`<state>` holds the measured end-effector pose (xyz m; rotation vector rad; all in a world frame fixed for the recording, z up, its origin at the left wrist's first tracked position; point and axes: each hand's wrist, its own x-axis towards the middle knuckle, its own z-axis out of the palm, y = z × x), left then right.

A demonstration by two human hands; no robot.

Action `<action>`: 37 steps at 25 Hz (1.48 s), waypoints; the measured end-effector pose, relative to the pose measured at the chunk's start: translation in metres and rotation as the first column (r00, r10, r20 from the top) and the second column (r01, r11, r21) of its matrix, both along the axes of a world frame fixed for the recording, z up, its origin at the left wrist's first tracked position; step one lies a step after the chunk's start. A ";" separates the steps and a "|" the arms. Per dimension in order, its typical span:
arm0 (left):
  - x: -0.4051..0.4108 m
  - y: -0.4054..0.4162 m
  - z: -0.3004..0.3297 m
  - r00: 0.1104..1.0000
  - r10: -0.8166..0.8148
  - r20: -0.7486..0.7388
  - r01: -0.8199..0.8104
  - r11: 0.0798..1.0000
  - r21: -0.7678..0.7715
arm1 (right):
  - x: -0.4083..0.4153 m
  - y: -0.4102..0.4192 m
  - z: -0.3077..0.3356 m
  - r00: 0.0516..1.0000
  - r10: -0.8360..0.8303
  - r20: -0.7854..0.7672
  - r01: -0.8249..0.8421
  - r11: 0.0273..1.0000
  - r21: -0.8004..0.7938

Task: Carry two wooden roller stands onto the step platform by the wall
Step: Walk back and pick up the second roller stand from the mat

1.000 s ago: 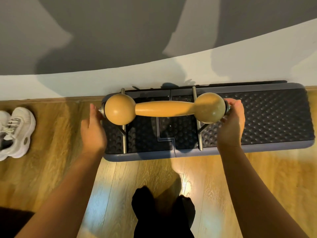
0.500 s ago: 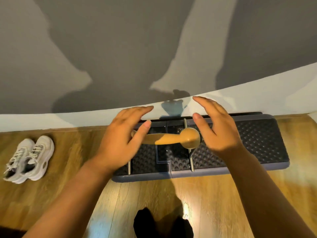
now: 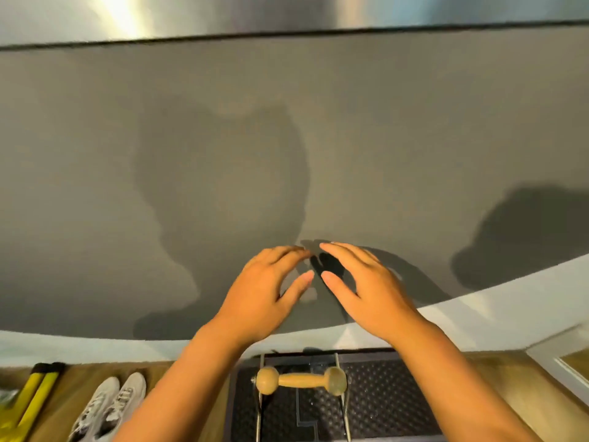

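Note:
One wooden roller stand [image 3: 301,380], a tan dumbbell-shaped roller on thin metal legs, stands on the dark studded step platform [image 3: 382,406] against the grey wall. My left hand [image 3: 264,295] and my right hand [image 3: 366,288] are raised in front of the wall, well above the stand, with fingers stretched out and relaxed, thumbs almost meeting. Neither hand holds anything. Only one roller stand is in view.
A pair of white sneakers [image 3: 108,406] lies on the wooden floor left of the platform. Yellow and black gear [image 3: 28,400] sits at the far left. A white frame edge [image 3: 561,362] juts in at the right.
Both hands let go of the roller stand on the platform and lifted up toward the wall. The view tilted upward, so the platform now sits at the bottom edge.

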<state>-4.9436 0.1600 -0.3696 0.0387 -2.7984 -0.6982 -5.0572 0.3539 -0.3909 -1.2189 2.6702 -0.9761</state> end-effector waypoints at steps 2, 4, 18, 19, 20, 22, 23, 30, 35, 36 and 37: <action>0.005 0.001 0.074 0.998 0.018 -0.059 -0.020 0.999 -0.039 | -0.001 0.005 0.069 0.999 -0.006 -0.048 0.004 0.999 -0.051; 0.010 0.000 0.138 0.990 0.056 -0.131 -0.058 0.998 -0.013 | -0.005 0.007 0.125 0.994 -0.017 -0.108 0.008 0.996 -0.088; 0.122 0.050 0.404 0.901 0.129 -0.414 -0.168 0.984 -0.058 | 0.074 0.025 0.395 0.966 0.098 -0.239 -0.180 0.920 -0.349; 0.130 0.053 0.411 0.893 0.137 -0.429 -0.178 0.982 -0.055 | 0.083 0.021 0.402 0.961 0.113 -0.252 -0.204 0.906 -0.372; 0.137 0.052 0.417 0.887 0.145 -0.438 -0.188 0.981 -0.056 | 0.091 0.016 0.407 0.959 0.127 -0.255 -0.223 0.892 -0.393; 0.150 0.046 0.425 0.883 0.176 -0.436 -0.217 0.975 -0.045 | 0.103 0.008 0.416 0.958 0.145 -0.249 -0.238 0.886 -0.399; 0.157 0.041 0.427 0.882 0.198 -0.428 -0.232 0.972 -0.027 | 0.106 0.004 0.419 0.955 0.159 -0.251 -0.249 0.889 -0.385; 0.231 -0.018 0.424 0.837 0.370 -0.404 -0.416 0.909 -0.028 | 0.154 -0.068 0.427 0.908 0.288 -0.304 -0.387 0.855 -0.346; 0.344 -0.078 0.410 0.731 0.545 -0.410 -0.632 0.767 -0.109 | 0.230 -0.167 0.422 0.815 0.466 -0.343 -0.566 0.766 -0.304; 0.371 -0.088 0.408 0.700 0.585 -0.410 -0.676 0.728 -0.115 | 0.251 -0.188 0.419 0.789 0.508 -0.347 -0.606 0.738 -0.298; 0.396 -0.095 0.406 0.671 0.618 -0.409 -0.710 0.694 -0.116 | 0.270 -0.206 0.415 0.763 0.544 -0.350 -0.641 0.709 -0.296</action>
